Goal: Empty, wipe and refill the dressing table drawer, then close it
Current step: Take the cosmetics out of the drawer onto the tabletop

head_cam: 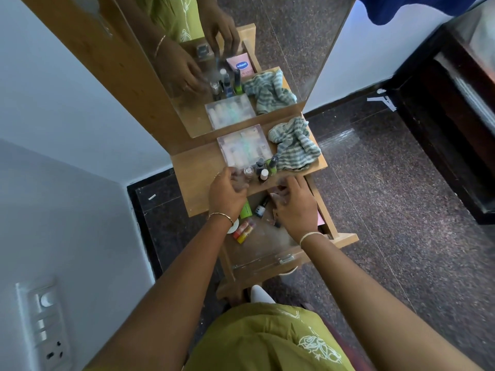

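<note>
We find the polish bottle [259,208], neck rearward, just left of the right hand [294,210]; fingers [281,195] blurred, hold indeterminate.

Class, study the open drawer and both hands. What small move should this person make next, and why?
Probably the right hand should pick the small dark-capped bottle out of the drawer and stand it with the bottles on the tabletop. The drawer holds a green tube and lip balms too, and the striped cloth lies unused; wiping likely waits until it is empty.
</note>
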{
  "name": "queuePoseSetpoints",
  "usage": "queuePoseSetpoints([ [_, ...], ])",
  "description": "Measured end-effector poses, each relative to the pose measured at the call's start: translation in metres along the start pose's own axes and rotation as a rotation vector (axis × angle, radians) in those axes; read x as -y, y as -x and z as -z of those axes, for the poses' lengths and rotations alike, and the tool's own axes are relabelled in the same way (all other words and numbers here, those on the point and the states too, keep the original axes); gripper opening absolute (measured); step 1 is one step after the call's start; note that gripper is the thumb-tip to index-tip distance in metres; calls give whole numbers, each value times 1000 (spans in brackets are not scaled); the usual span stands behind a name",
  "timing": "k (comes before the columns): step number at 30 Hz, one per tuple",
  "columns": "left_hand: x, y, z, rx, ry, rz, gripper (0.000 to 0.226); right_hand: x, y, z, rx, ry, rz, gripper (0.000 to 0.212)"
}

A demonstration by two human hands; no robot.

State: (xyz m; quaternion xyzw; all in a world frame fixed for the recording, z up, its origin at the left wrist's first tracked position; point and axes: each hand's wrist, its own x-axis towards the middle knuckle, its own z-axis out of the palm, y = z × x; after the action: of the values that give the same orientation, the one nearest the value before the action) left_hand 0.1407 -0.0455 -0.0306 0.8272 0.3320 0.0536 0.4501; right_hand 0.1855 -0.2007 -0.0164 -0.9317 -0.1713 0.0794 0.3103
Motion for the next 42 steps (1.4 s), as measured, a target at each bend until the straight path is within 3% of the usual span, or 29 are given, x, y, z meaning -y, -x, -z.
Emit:
queuePoseSetpoints([
  [2,6,16,3,-26,21,-34,16,-9,10,-2,24,31,-32,18],
  [4,17,32,4,-5,-32,-41,26,-18,20,-10,100,52,-57,9],
  [6,35,45,2,130,-163,-40,36,-27,29,-23,219,122,-73,6],
  [10,72,58,-8,458,-421,-84,28,-44,40,-56,574,269,-120,37],
  [12,82,58,-17,457,-605,-133,26,-49,42,-73,654,290,-135,54],
  [15,86,55,-29,329,-901,-270,25,-50,43,-94,640,293,-144,63],
  [21,92,42,-53,360,-1030,-291,33,-42,48,-123,551,236,-185,38],
  [24,94,38,-60,372,-1010,-267,27,-43,52,-130,488,210,-186,30],
  [35,93,42,-64,419,-937,-147,14,-46,58,-127,399,25,-263,33],
  [39,96,46,-57,400,-790,-87,23,-43,55,-115,400,-198,-460,33],
  [42,91,51,-47,362,-619,-57,26,-38,54,-95,334,-302,-466,26],
])
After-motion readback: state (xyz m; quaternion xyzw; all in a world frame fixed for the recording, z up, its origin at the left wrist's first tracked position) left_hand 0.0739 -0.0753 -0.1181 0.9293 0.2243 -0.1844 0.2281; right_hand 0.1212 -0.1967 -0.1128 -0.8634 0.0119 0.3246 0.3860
